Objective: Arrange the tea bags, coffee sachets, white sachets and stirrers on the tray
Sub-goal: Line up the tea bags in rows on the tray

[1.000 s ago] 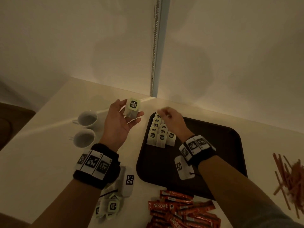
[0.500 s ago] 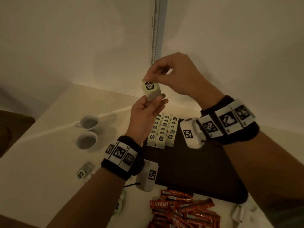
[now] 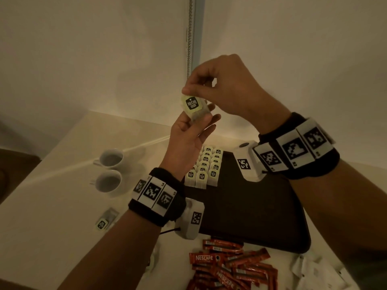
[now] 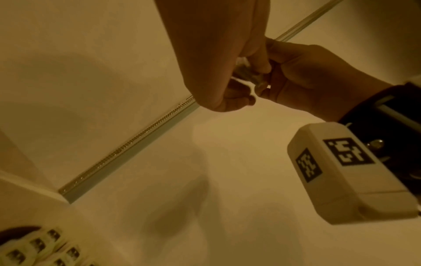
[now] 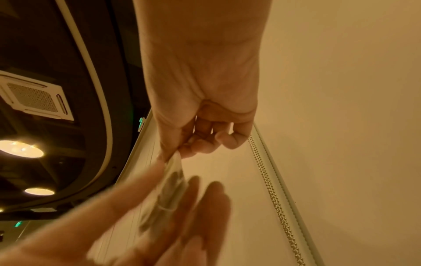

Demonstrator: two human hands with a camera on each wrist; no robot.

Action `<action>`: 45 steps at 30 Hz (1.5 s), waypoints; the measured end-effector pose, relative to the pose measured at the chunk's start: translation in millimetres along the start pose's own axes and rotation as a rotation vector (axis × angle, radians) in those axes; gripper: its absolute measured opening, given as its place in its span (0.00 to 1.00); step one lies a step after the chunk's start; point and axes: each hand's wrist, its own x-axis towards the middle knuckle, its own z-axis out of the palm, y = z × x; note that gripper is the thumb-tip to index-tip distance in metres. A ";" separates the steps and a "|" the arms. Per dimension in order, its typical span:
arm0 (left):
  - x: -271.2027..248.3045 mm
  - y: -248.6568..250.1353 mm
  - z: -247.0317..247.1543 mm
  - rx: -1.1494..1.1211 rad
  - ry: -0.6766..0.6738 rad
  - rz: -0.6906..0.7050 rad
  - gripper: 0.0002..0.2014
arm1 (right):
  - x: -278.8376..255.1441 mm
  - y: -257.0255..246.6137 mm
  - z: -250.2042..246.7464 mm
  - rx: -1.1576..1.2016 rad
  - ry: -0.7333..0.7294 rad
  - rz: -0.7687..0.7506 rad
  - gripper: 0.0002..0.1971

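Observation:
Both hands are raised above the table in the head view. My left hand [image 3: 201,120] is palm up and holds a small stack of pale green tea bags [image 3: 191,104]. My right hand [image 3: 189,91] pinches the top edge of the front tea bag. The right wrist view shows that pinch on the tea bag [image 5: 173,180], with the left fingers [image 5: 182,207] blurred below. Neat rows of tea bags [image 3: 206,168] stand at the far left corner of the dark tray [image 3: 251,210]. Red coffee sachets [image 3: 226,266] lie heaped before the tray, white sachets [image 3: 314,273] to their right.
Two white cups [image 3: 111,159] [image 3: 109,182] stand left of the tray. One loose tea bag [image 3: 104,220] lies on the table near my left forearm. A wall with a bead chain [image 3: 190,38] rises behind the table.
My right hand left the rows on the tray and rose to pinch the tea bag in my left hand, which also lifted and moved right. Since half a second ago, little has changed.

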 end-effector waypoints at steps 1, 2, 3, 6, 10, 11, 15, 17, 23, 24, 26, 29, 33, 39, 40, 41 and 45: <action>0.3 1.4 0.9 0.018 -0.006 -0.001 0.07 | -0.4 0.0 0.9 0.002 0.003 -0.005 0.08; 1.0 2.7 2.0 0.037 -0.001 0.002 0.06 | -0.7 0.2 1.8 0.007 0.010 -0.014 0.08; 1.8 4.3 2.8 0.055 0.013 0.013 0.05 | -1.0 0.3 2.4 0.015 0.020 -0.026 0.08; 3.9 7.1 2.1 0.096 0.018 0.062 0.06 | -1.2 1.4 3.0 0.038 0.065 -0.052 0.07; 2.8 7.1 0.9 0.161 -0.009 0.070 0.10 | -0.4 5.1 3.8 0.058 0.111 -0.062 0.08; 2.6 6.4 1.1 0.188 -0.017 0.083 0.15 | -0.6 6.3 4.2 0.068 0.123 -0.061 0.08; 2.8 4.4 0.9 0.242 -0.006 0.129 0.23 | -4.5 14.1 5.8 0.146 0.159 -0.048 0.08; 3.5 5.7 -0.4 0.254 0.047 0.138 0.13 | -7.8 19.5 9.3 0.174 0.182 -0.034 0.07; 5.3 5.0 -9.5 0.326 0.093 0.200 0.03 | -18.6 32.9 25.7 0.246 0.234 -0.030 0.08; 5.2 4.4 -11.1 0.344 0.109 0.206 0.02 | -20.3 33.9 26.6 0.249 0.219 -0.030 0.07; 5.6 3.6 -13.9 0.384 0.142 0.228 0.04 | -23.5 35.7 27.7 0.245 0.170 -0.019 0.05; 6.2 3.0 -18.3 0.404 0.147 0.234 0.06 | -25.7 40.6 28.5 0.251 0.166 -0.021 0.03; 4.7 -2.2 -23.2 0.420 0.122 0.207 0.08 | -24.4 45.8 29.3 0.304 0.186 0.014 0.03; 4.9 -8.2 -25.9 0.335 0.101 0.192 0.09 | -22.1 46.1 25.5 0.310 0.174 0.049 0.01; 4.5 -9.3 -26.1 0.323 0.101 0.180 0.08 | -22.1 46.6 25.2 0.303 0.174 0.053 0.02; 3.9 -11.5 -26.8 0.307 0.106 0.167 0.08 | -22.7 47.7 25.5 0.296 0.174 0.057 0.03; -3.2 -20.5 -38.4 0.356 0.176 0.093 0.11 | -33.9 57.4 30.4 0.282 0.178 0.087 0.01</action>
